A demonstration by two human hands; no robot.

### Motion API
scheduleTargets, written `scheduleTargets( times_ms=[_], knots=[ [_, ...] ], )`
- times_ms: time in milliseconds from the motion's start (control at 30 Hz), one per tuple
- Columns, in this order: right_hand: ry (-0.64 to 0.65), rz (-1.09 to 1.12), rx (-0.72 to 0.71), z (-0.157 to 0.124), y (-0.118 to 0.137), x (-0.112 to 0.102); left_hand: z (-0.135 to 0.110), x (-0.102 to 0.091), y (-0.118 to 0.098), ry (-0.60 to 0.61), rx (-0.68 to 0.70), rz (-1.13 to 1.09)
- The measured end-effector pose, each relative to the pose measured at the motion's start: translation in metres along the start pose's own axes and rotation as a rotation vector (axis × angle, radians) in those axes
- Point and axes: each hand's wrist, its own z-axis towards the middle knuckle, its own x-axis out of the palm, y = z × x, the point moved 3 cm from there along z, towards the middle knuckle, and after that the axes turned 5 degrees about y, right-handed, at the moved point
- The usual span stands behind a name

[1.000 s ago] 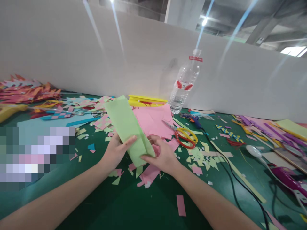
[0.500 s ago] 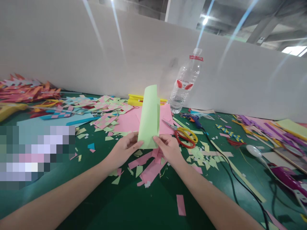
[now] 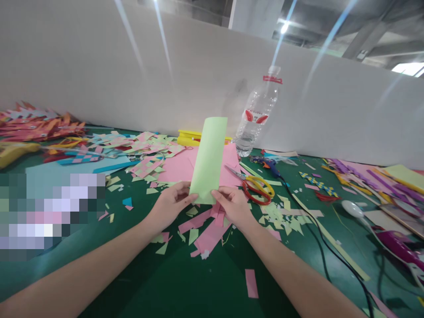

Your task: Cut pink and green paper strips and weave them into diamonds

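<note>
A folded light green paper strip (image 3: pixel 209 160) stands almost upright above the green table (image 3: pixel 185 282). My left hand (image 3: pixel 170 204) pinches its lower left corner, and my right hand (image 3: pixel 232 205) pinches its lower right corner. Both hands are closed on the paper's bottom edge. Pink paper sheets (image 3: pixel 185 168) lie flat just behind it, and pink strips (image 3: pixel 207 229) lie under my hands. Red and yellow scissors (image 3: pixel 253 185) rest right of my right hand.
A clear water bottle (image 3: pixel 256 115) stands at the white partition wall. Woven paper pieces (image 3: pixel 145 150) and scraps cover the left. A blue glue gun (image 3: pixel 268 164) with a black cable (image 3: pixel 318 238) lies right, with purple strips (image 3: pixel 361 174) and a yellow box (image 3: pixel 192 138) beyond.
The green paper was raised from lying slanted over my hands to standing upright, and its curled top has flattened into a straight strip. Both hands shifted to its bottom corners.
</note>
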Motion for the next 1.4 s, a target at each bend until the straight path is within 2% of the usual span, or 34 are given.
scheduleTargets(
  times_ms=[900,1400],
  knots=[
    [0.003,-0.027,0.025,0.0016,-0.004,-0.0012,0.0,-0.0006,-0.0012,-0.025,-0.031,-0.008],
    [0.002,0.038,0.006,0.001,-0.0048,-0.0021,0.0014,-0.0067,0.0053,-0.095,-0.117,-0.036]
  ],
)
